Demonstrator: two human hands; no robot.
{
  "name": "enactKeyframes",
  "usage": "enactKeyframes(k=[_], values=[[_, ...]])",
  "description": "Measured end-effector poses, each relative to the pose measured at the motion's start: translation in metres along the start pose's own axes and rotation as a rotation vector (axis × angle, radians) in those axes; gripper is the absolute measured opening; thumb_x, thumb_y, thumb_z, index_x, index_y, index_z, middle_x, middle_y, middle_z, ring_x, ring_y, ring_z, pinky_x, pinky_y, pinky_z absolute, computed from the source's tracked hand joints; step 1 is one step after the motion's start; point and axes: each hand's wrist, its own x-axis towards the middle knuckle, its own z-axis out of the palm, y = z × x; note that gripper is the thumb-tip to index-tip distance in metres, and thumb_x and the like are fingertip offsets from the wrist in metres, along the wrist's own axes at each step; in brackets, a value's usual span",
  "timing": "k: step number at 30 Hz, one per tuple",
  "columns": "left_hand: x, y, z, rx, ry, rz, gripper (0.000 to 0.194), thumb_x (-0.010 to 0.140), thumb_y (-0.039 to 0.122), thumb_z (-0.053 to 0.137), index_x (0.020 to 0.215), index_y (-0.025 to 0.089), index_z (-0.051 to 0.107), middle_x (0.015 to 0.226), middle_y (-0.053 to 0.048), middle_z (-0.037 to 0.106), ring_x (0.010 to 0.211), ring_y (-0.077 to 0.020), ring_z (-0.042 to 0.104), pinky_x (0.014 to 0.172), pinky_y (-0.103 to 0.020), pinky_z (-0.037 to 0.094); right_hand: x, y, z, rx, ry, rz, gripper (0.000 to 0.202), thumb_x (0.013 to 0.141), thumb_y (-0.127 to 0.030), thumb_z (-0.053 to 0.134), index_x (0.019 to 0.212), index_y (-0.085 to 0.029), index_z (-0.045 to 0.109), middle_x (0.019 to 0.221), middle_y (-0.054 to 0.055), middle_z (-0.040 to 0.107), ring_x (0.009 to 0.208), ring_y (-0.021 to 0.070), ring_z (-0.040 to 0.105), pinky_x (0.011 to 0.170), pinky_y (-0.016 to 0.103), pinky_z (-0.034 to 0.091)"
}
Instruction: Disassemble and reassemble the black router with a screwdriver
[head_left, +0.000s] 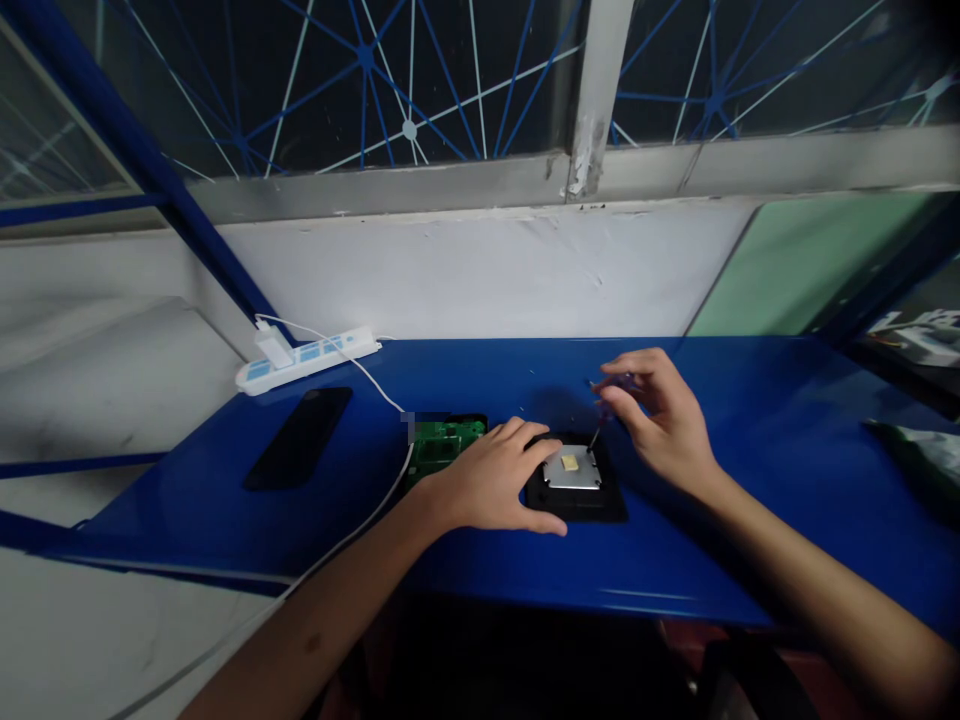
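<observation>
A black square casing [577, 505] lies on the blue table, with a silver metal plate [559, 478] in it. On the plate sits a small yellowish pad [571, 463]. My left hand [499, 475] rests against the casing's left side, fingers spread and thumb along the near edge. In my right hand [664, 425] a screwdriver [600, 415] is pinched, its handle partly hidden by my fingers. The screwdriver's tip meets the plate's far right corner. Left of the casing, partly behind my left hand, lies a green circuit board [439, 447].
A black phone-like slab [300, 440] lies on the left of the blue table [480, 570]. Behind it is a white power strip [307, 360] with a plugged-in adapter; a white cable [375, 515] runs past my left arm. A dark green and silver packet [915, 465] lies at right.
</observation>
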Motion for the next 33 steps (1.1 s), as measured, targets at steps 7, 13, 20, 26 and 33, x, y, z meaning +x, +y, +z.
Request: enactKeyframes(k=[7, 13, 20, 26, 33], values=[[-0.0003, 0.0008, -0.0013, 0.003, -0.003, -0.007, 0.09, 0.072, 0.075, 0.07, 0.139, 0.019, 0.051, 0.141, -0.015, 0.052, 0.128, -0.0352, 0.048, 0.109, -0.049, 0.041, -0.0027, -0.0005, 0.0003, 0.1, -0.004, 0.095, 0.023, 0.101, -0.032, 0.047, 0.121, -0.028, 0.059, 0.109, 0.005, 0.07, 0.092, 0.0188, 0.072, 0.073, 0.035, 0.059], [-0.0005, -0.0001, 0.0004, 0.017, 0.012, 0.001, 0.091, 0.072, 0.076, 0.07, 0.139, 0.018, 0.05, 0.142, -0.015, 0.051, 0.128, -0.0347, 0.048, 0.11, -0.049, 0.041, 0.0002, 0.0014, -0.0002, -0.08, 0.011, -0.009, 0.022, 0.092, -0.034, 0.064, 0.114, -0.028, 0.067, 0.098, 0.003, 0.061, 0.082, 0.0164, 0.064, 0.068, 0.033, 0.058], [-0.0004, -0.0007, 0.0003, 0.016, 0.014, 0.006, 0.088, 0.072, 0.075, 0.069, 0.139, 0.021, 0.05, 0.14, -0.014, 0.052, 0.127, -0.0344, 0.049, 0.107, -0.049, 0.043, 0.0002, -0.0002, -0.0002, -0.055, 0.043, -0.047, 0.027, 0.094, -0.025, 0.061, 0.12, -0.029, 0.066, 0.092, 0.001, 0.062, 0.072, 0.0133, 0.066, 0.068, 0.033, 0.059], [-0.0013, -0.0009, 0.0, -0.001, 0.012, 0.007, 0.088, 0.071, 0.076, 0.07, 0.137, 0.021, 0.051, 0.139, -0.014, 0.053, 0.126, -0.0346, 0.049, 0.106, -0.05, 0.044, -0.0011, 0.0036, 0.002, -0.024, 0.174, -0.042, 0.025, 0.093, -0.024, 0.062, 0.118, -0.027, 0.065, 0.096, 0.002, 0.064, 0.077, 0.0147, 0.071, 0.068, 0.033, 0.06], [-0.0006, 0.0, -0.002, 0.017, 0.014, 0.013, 0.09, 0.068, 0.075, 0.073, 0.135, 0.018, 0.053, 0.136, -0.014, 0.054, 0.124, -0.0334, 0.05, 0.107, -0.047, 0.044, -0.0011, 0.0023, 0.003, -0.018, 0.165, -0.042, 0.021, 0.094, -0.024, 0.061, 0.114, -0.026, 0.065, 0.092, 0.001, 0.061, 0.069, 0.0129, 0.068, 0.062, 0.031, 0.058]])
